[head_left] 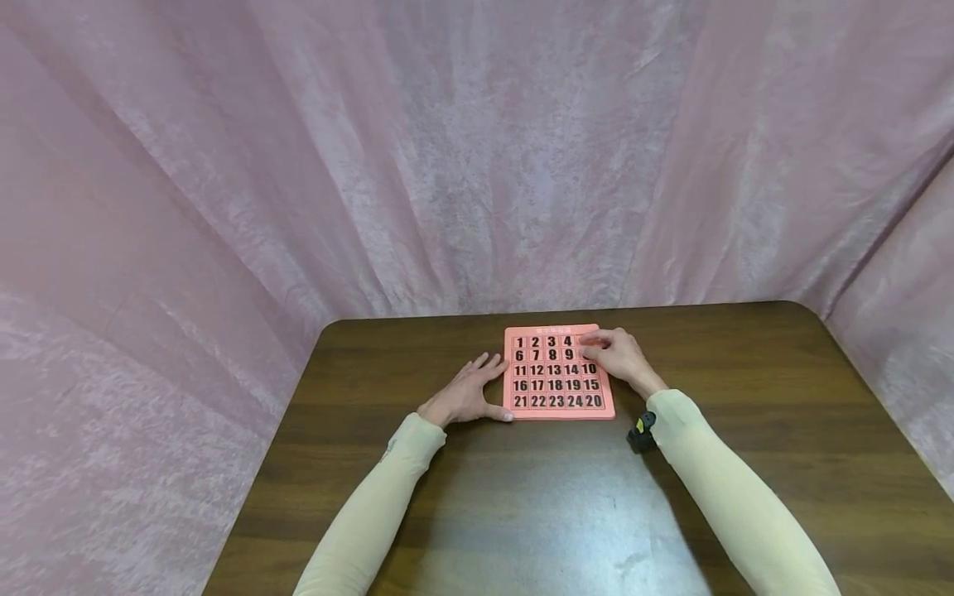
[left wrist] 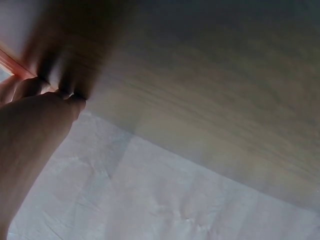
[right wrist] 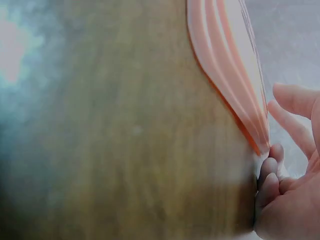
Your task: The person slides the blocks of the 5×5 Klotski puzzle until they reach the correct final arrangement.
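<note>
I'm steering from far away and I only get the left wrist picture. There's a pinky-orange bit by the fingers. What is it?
Observer: It's the edge of a pink board that has black numbers on it.
Child: Ooh! Is anything else by it?
Observer: Yes, the right hand has its fingers over the board's upper right part.
Child: What does it say along the bottom?
Observer: The bottom row reads 21, 22, 23, 24, 20.
</note>
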A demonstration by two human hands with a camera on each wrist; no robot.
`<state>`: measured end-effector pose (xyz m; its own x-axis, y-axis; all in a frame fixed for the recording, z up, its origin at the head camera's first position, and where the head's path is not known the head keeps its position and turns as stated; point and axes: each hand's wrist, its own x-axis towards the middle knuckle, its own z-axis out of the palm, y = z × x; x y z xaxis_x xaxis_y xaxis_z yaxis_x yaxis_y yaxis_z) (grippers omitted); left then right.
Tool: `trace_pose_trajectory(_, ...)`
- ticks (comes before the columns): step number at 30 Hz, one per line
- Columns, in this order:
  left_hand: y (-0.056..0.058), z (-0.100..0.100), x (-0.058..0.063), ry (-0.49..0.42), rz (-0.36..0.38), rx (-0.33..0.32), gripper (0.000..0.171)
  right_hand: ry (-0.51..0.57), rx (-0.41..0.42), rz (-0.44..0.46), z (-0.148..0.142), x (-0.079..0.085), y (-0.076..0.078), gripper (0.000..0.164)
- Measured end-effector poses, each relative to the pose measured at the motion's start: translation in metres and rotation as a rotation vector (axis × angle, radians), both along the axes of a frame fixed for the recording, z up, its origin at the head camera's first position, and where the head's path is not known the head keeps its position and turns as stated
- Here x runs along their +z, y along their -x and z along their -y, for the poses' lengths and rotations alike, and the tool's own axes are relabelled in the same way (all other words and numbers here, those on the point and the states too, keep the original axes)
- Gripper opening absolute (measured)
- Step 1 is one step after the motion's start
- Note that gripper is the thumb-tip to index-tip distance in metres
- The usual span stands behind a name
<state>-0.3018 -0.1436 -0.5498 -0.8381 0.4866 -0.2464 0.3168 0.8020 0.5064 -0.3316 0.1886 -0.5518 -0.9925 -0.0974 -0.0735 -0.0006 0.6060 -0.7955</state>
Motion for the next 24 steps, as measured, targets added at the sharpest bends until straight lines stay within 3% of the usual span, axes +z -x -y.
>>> trace_pose_trajectory(11, 0.001, 0.0, -0.002, -0.002, -0.012, -0.003, 0.111, 0.099, -0.042, 0.104, 0.004, 0.006, 0.001, 0.043)
trace_pose_trajectory(20, 0.0, 0.0, 0.0, -0.006, 0.002, 0.003, 0.111, 0.1, -0.121, 0.086, 0.014, 0.002, 0.006, 0.036)
trace_pose_trajectory(24, 0.001, -0.001, 0.003, -0.006, 0.013, 0.007, 0.111, 0.116, -0.094, 0.098, 0.01, 0.005, 0.001, 0.04)
